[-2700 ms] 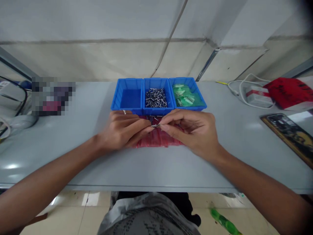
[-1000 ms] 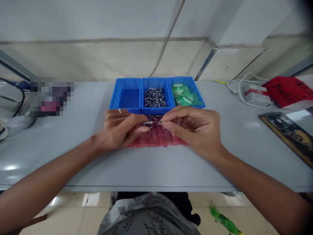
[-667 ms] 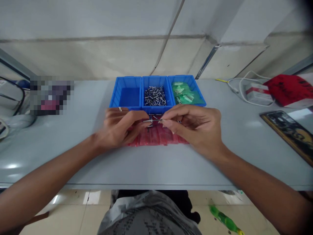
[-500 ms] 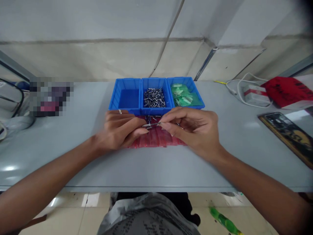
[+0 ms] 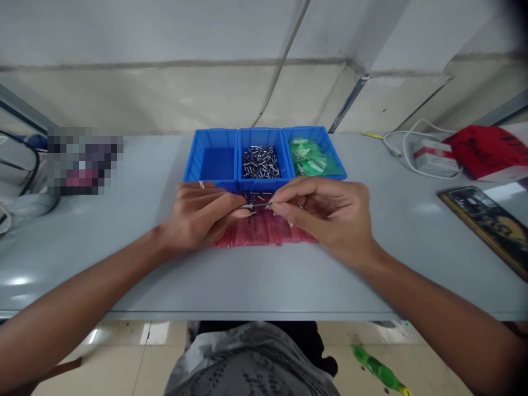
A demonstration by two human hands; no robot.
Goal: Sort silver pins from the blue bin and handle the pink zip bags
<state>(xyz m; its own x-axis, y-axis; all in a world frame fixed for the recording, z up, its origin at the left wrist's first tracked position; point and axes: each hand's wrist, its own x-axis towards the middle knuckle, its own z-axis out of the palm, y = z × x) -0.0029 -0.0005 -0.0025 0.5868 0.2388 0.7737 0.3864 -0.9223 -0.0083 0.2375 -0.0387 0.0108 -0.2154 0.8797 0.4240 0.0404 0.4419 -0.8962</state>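
Observation:
Thumb and forefinger of my left hand [image 5: 202, 215] pinch the silvery body of a blind rivet [image 5: 259, 205]. On the other side, my right hand [image 5: 330, 214] has the end of its thin dark pin between thumb and fingertips. Below both hands lies a red plastic bag or sheet [image 5: 259, 234], its top partly hidden by my fingers, with a few loose rivets on it. Just behind, the middle blue bin [image 5: 264, 184] holds a heap of rivets [image 5: 260, 163].
The left blue bin [image 5: 190, 170] shows a bare bottom; green plastic packets [image 5: 309, 157] lie in the right one. Rightward on the grey table [image 5: 264, 291] are a phone [image 5: 484, 225], a small box [image 5: 435, 158], a white cable [image 5: 402, 157] and a red item [image 5: 482, 151].
My hands keep their pinch on the rivet, its pin now showing straighter and more level between them. The whole view has shifted very slightly.

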